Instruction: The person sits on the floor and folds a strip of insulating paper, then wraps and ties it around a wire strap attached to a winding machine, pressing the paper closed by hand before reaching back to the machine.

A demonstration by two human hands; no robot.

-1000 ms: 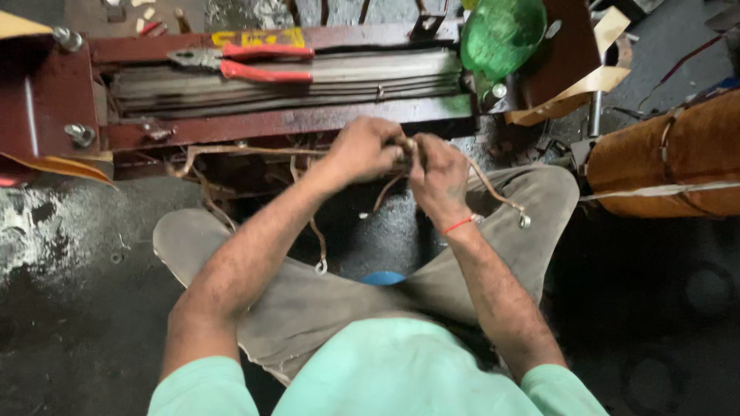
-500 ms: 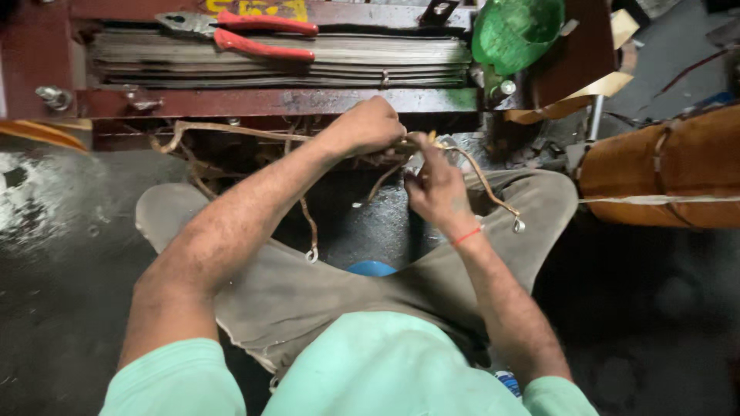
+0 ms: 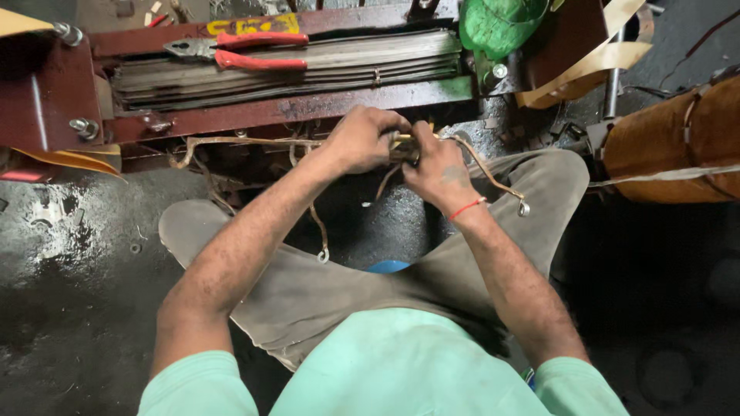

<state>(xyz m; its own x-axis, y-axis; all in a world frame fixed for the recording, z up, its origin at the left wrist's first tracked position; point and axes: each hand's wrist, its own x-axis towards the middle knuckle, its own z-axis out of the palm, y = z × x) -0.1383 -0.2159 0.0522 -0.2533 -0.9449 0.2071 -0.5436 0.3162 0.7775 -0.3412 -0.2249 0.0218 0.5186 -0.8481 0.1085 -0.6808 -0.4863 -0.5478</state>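
Dark, oily floor (image 3: 69, 254) surrounds a seated person facing a red iron frame (image 3: 277, 115) stacked with grey laminations, red-handled pliers (image 3: 247, 52) lying on top. Both hands meet just below the frame: the left hand (image 3: 362, 142) is curled shut around a bundle of tan sleeved leads (image 3: 478, 166), the right hand (image 3: 435, 162) pinching the same leads beside it. Good work here likely means a firm grip near the joint, with the loose lugged ends (image 3: 524, 208) kept clear.
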